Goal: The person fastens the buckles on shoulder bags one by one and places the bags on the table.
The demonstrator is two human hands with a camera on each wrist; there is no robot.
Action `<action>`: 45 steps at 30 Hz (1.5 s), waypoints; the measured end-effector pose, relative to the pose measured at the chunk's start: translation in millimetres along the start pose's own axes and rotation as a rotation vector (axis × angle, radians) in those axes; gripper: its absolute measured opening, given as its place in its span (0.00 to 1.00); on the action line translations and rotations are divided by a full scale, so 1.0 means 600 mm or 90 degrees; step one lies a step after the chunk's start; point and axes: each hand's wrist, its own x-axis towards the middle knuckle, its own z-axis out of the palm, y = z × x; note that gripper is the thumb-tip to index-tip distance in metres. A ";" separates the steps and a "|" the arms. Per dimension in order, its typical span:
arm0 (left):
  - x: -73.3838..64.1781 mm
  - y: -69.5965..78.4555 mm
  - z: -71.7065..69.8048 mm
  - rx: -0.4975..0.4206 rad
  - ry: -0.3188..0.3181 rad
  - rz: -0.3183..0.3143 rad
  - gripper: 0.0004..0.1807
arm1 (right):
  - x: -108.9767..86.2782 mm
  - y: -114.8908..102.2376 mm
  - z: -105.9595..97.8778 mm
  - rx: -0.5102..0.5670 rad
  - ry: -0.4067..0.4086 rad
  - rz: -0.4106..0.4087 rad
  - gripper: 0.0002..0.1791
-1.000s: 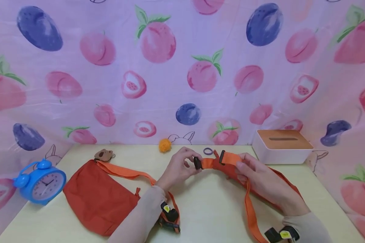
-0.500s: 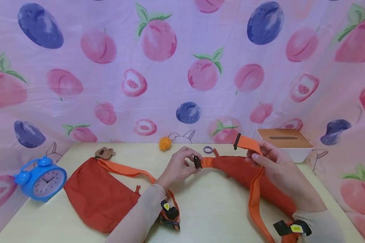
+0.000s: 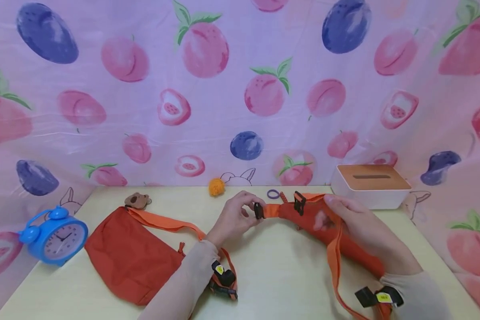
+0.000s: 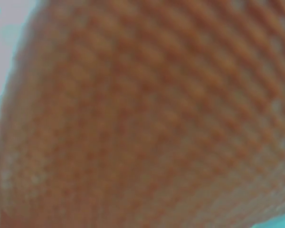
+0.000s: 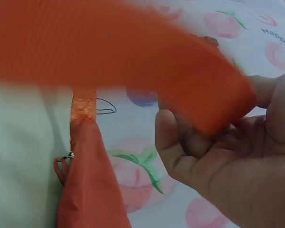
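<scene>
My left hand (image 3: 237,217) pinches a black buckle half (image 3: 258,210) on the short orange tab at the left end of a rust-red waist bag (image 3: 356,251). My right hand (image 3: 356,222) holds the bag's orange strap (image 3: 335,253), with the strap's other black buckle (image 3: 299,203) hanging over the bag's upper edge. In the right wrist view the strap (image 5: 204,90) passes between thumb and fingers, and the bag (image 5: 92,180) narrows to its zipper end. Blurred woven fabric (image 4: 142,118) fills the left wrist view and hides that hand.
A second rust-red bag (image 3: 134,258) lies at the left, its black buckle (image 3: 224,291) by my left forearm. Around stand a blue alarm clock (image 3: 60,238), a brown bear charm (image 3: 138,201), an orange pompom (image 3: 216,187), a purple ring (image 3: 273,194) and a white tissue box (image 3: 370,189).
My right hand first lifted the strap end up and right, then brought it down and left, turning its buckle to hang over the bag. My left hand has kept its grip.
</scene>
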 end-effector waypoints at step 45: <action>-0.001 0.000 0.001 -0.002 -0.032 -0.037 0.24 | 0.072 -0.056 0.139 0.184 0.088 -0.118 0.19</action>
